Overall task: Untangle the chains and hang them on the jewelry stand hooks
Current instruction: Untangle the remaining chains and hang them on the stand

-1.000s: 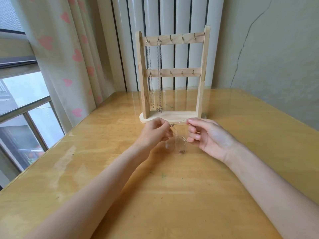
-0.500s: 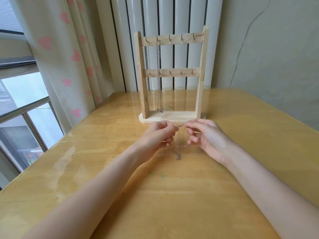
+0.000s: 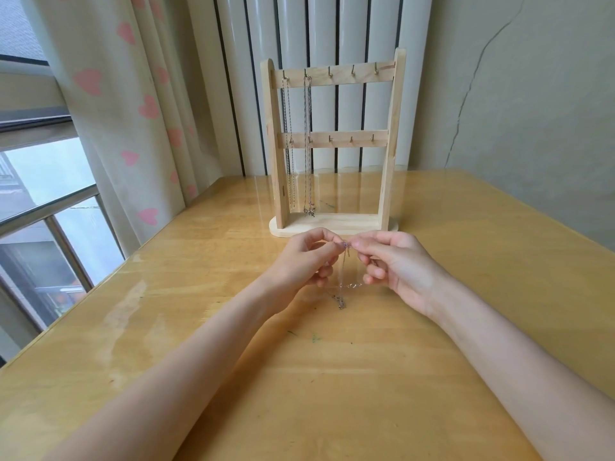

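Note:
A wooden jewelry stand with two hook bars stands at the table's far side. Two silver chains hang from its top-left hooks: one chain at the far left and a second chain ending in a bow pendant near the base. In front of the stand, my left hand and my right hand pinch a thin silver chain between their fingertips. The chain dangles down between them, its lower end resting on the table.
The wooden table reaches from me to the wall. A window and a heart-patterned curtain are on the left. White vertical pipes stand behind the stand. A cracked wall is on the right.
My fingertips have come together from a spread position, so the chain stretched between them now hangs as a narrow loop. The dangling end has dropped lower toward the table.

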Demonstrator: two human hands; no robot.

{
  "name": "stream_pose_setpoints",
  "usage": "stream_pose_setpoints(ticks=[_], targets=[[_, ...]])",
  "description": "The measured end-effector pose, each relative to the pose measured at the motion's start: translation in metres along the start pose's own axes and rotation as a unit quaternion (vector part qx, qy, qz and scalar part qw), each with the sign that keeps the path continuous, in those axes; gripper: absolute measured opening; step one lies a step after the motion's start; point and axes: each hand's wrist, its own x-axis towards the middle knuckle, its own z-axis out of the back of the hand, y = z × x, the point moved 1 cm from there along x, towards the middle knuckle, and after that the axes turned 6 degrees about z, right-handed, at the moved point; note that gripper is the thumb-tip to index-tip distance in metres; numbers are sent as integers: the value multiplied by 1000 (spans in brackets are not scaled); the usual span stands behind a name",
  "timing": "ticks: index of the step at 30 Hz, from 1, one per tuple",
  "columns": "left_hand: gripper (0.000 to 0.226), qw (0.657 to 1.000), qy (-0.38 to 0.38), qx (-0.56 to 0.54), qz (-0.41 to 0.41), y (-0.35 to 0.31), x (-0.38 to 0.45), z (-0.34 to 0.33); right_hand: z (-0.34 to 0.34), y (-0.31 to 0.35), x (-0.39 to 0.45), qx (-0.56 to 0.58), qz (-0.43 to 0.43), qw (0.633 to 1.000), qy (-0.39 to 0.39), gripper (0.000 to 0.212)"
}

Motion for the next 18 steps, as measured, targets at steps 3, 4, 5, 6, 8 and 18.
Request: stream_pose_setpoints(ticks=[3, 4, 5, 6, 8, 18], targets=[[11, 1000, 7, -3, 1, 0, 0, -1, -1, 1, -2, -19, 12, 1000, -9, 15], [11, 1000, 5, -2, 2, 0, 0, -1, -1, 2, -2, -29, 16, 999, -13, 14], [11, 1000, 1, 3, 3, 0, 0, -1, -1, 3, -3, -42, 20, 999, -17, 13], [11, 1000, -5, 9, 4, 0, 0, -1, -1, 3, -3, -58, 22, 998, -19, 12], [13, 1000, -17, 21, 1, 1, 1, 0, 0, 4, -5, -88, 33, 995, -23, 11], [14, 988, -52, 102, -102, -2, 1, -2, 0, -1, 0, -86, 21, 995, -37, 12]])
